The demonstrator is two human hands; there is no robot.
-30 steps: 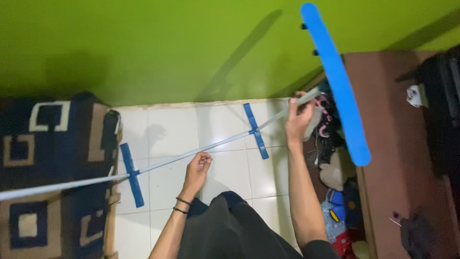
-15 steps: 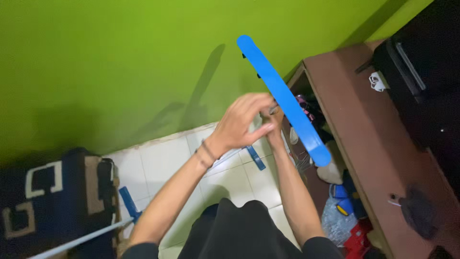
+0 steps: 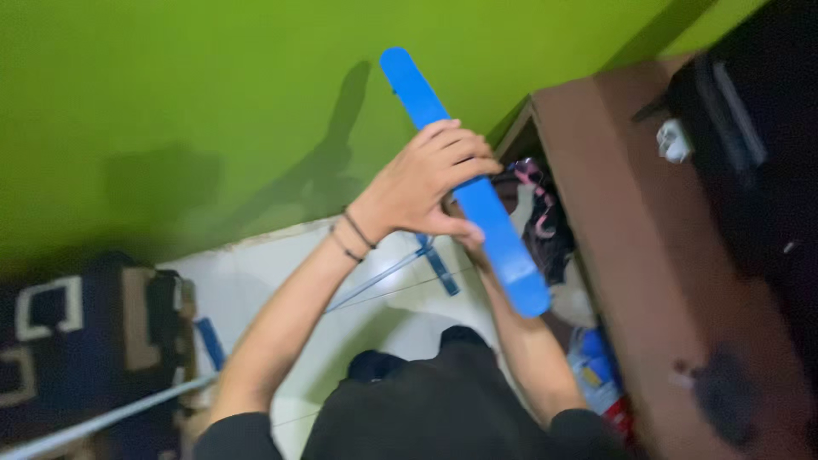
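Observation:
My left hand (image 3: 426, 179) is closed over the middle of a long flat blue bar (image 3: 504, 251) that slants from the green wall down toward my right side. Most of my right hand (image 3: 474, 255) is hidden under the left hand and behind the bar; only its wrist and forearm show. From the hands a thin grey metal rod (image 3: 375, 277) runs down-left across the white tiled floor. It carries two short blue crosspieces, one near the hands (image 3: 439, 266) and one by the rug (image 3: 209, 341). Two dark bands circle my left wrist.
A brown wooden cabinet (image 3: 648, 255) stands on the right, with a black bag (image 3: 750, 153) and a small white object (image 3: 673, 140) on top. Clothes and toys (image 3: 545, 221) are piled beside it. A dark patterned rug (image 3: 68, 341) lies at lower left.
My left hand came up off the rod near the floor and closed over the blue bar. The view tilted up toward the wall and came closer to the bar.

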